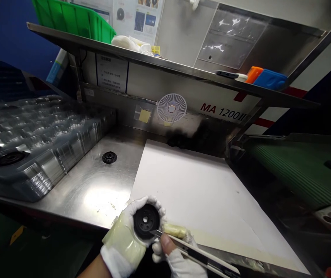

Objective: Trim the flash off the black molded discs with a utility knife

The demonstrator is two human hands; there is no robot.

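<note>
Wrapped around a round black plastic part (pixel 146 221), my left hand (pixel 127 235) wears a white glove with yellowish tape over it. The part faces up toward me, with a hole at its centre. In my gloved right hand (pixel 177 247), whose thumb tip is bare, is a utility knife (pixel 200 253) with a pale handle. Its blade tip meets the lower right rim of the black part; whether it cuts in, I cannot tell. A second black round part (pixel 109 157) lies apart on the metal table.
Stacked clear plastic trays (pixel 52 150) with black parts stand at the left. A white sheet (pixel 194 185) covers the table's middle and right. A small white fan (pixel 171 108) is at the back, below a shelf (pixel 177 66). To the right runs a green conveyor belt (pixel 296 166).
</note>
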